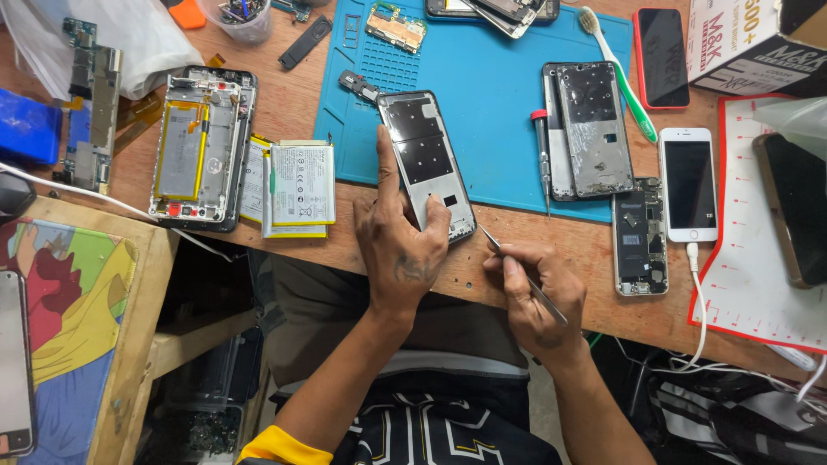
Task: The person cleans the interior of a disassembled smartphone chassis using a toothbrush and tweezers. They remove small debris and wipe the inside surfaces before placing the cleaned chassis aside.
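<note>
Two hands: left hand (398, 245) clamped around phone frame (427, 164), right hand (536, 297) pinching tweezers (522, 274) just beside it

white carton (741, 39) top right, dark screens (688, 183)

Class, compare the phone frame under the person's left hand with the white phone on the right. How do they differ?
The phone frame is a stripped shell showing bare metal, while the white phone is whole with a dark screen. The frame lies tilted under the left hand; the white phone lies straight with a white cable plugged in. Both rest flat.
</note>
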